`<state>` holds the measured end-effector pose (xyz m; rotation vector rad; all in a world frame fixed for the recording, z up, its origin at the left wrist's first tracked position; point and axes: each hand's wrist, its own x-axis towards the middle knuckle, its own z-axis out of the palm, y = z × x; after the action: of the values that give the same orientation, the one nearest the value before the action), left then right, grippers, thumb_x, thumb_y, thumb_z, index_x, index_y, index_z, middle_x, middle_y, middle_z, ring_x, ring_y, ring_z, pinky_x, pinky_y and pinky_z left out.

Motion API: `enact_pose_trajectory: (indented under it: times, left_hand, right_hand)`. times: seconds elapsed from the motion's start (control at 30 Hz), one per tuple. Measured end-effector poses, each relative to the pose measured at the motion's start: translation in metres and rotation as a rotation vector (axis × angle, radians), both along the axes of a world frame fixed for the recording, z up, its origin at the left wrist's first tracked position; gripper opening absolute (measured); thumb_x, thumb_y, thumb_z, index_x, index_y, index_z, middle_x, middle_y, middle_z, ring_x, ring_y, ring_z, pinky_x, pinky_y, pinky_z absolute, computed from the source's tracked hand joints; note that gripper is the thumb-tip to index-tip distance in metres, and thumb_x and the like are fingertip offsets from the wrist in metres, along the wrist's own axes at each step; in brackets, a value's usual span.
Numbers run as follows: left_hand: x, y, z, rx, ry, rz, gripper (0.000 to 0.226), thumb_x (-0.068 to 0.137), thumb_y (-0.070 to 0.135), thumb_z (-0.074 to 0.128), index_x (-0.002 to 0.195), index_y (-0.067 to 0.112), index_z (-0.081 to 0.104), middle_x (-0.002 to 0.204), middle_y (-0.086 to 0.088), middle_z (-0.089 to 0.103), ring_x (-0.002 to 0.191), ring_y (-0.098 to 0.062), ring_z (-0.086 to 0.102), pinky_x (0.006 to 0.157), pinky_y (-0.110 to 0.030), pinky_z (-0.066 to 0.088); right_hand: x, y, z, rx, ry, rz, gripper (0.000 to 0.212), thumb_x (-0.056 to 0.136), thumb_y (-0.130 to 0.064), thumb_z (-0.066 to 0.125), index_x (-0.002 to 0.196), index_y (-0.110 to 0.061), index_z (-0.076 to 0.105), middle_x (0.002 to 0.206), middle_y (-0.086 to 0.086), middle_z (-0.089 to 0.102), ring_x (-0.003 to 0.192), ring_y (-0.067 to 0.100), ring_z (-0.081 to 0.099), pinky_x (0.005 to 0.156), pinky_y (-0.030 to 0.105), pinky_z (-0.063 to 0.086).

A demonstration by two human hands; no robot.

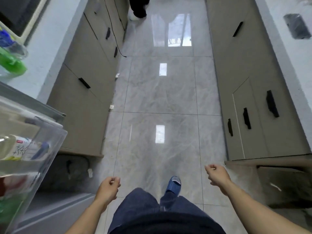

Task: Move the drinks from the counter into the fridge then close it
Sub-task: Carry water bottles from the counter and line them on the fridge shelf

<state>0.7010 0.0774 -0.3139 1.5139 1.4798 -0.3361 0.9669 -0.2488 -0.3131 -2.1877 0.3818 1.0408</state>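
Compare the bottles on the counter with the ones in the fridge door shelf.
The counter bottles have green and blue labels and stand in the open; the door-shelf bottle has a white label and sits behind the clear shelf wall. The counter ones lie farther away. Both groups are blurred.

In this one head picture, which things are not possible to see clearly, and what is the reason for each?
- Fridge interior: head view, cut off by the left edge; only the open door shelf shows.
- Bottle in that shelf: label blurred behind the clear plastic.
- Drinks on the counter: blurred, cut by the left edge; their number is unclear.
- Dark object on the right counter: too blurred to identify.
- Second person: cut by the top edge.
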Motion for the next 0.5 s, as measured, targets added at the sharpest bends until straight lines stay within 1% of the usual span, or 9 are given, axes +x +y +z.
enact_pose_trajectory:
  times: [0.1, 0.27, 0.37, 0.5]
  left_hand:
    - [0.013, 0.004, -0.004, -0.001, 0.025, 0.081, 0.020, 0.096, 0.031, 0.054, 0.088, 0.015, 0.063, 0.090, -0.009, 0.072, 0.069, -0.024, 0.059, 0.061, -0.031, 0.050]
    - [0.029, 0.016, -0.015, -0.028, 0.061, 0.220, 0.019, 0.098, 0.029, 0.054, 0.089, 0.014, 0.062, 0.091, -0.011, 0.071, 0.072, -0.026, 0.058, 0.066, -0.032, 0.049]
    - [0.043, 0.029, -0.029, -0.040, 0.075, 0.294, 0.019, 0.097, 0.025, 0.056, 0.084, 0.012, 0.061, 0.087, -0.014, 0.069, 0.070, -0.026, 0.056, 0.067, -0.032, 0.049]
    - [0.071, 0.058, -0.045, -0.056, 0.096, 0.385, 0.020, 0.094, 0.024, 0.061, 0.086, 0.006, 0.066, 0.085, -0.017, 0.071, 0.067, -0.029, 0.060, 0.065, -0.034, 0.052]
  right_hand:
    - [0.053, 0.041, 0.007, 0.048, -0.025, 0.059, 0.023, 0.096, -0.028, 0.057, 0.082, -0.011, 0.062, 0.075, 0.006, 0.058, 0.064, 0.021, 0.052, 0.060, 0.031, 0.047]
    - [0.121, 0.107, 0.013, 0.094, -0.050, 0.165, 0.019, 0.095, -0.029, 0.058, 0.090, -0.011, 0.064, 0.076, 0.004, 0.058, 0.063, 0.020, 0.052, 0.057, 0.030, 0.046]
    - [0.159, 0.146, 0.009, 0.095, -0.059, 0.227, 0.020, 0.094, -0.030, 0.058, 0.085, -0.013, 0.060, 0.070, 0.002, 0.053, 0.060, 0.019, 0.048, 0.056, 0.029, 0.045]
    - [0.201, 0.190, 0.003, 0.066, -0.060, 0.286, 0.020, 0.093, -0.031, 0.058, 0.084, -0.013, 0.061, 0.067, 0.002, 0.052, 0.058, 0.019, 0.047, 0.053, 0.028, 0.043]
